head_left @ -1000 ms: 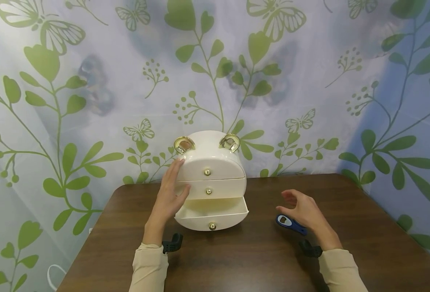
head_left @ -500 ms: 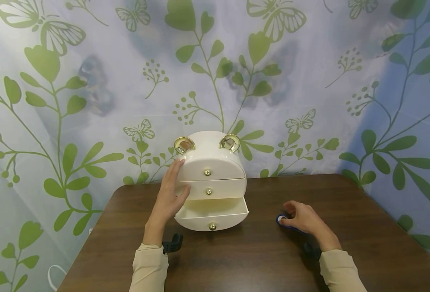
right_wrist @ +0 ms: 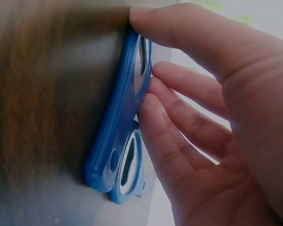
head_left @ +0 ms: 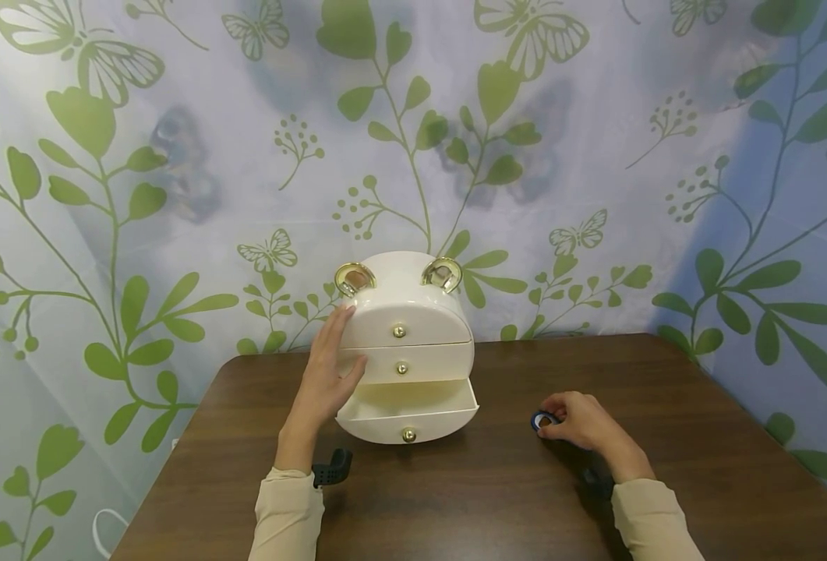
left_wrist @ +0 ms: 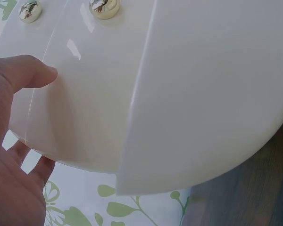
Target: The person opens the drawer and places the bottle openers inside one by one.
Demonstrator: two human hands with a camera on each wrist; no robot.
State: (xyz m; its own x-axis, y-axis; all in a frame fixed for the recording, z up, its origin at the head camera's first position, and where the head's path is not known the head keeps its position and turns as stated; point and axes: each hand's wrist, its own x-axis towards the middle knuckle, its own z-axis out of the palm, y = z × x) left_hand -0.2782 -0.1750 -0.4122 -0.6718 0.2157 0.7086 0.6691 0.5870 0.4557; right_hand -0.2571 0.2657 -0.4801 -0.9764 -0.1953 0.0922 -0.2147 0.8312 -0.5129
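A white cabinet (head_left: 413, 323) with small gold knobs and gold ear shapes stands on the table, its bottom drawer (head_left: 408, 427) pulled out. My left hand (head_left: 325, 386) rests against its left side, the thumb on the front and the fingers along the edge; the left wrist view shows the fingers fairly straight. On the right, my right hand (head_left: 584, 425) pinches a blue bottle opener (right_wrist: 115, 113) with a metal insert, low at the tabletop. Below it in the right wrist view is another blue piece with a metal ring (right_wrist: 140, 174). Fingers cover most of the opener in the head view.
The brown wooden table (head_left: 483, 506) reaches back to a patterned curtain (head_left: 595, 156) with leaves and butterflies. A white cord (head_left: 97, 530) hangs at the lower left, beyond the table edge.
My right hand has come down from above the bottle opener and its fingers have closed on it. The left hand and the cabinet have stayed in place.
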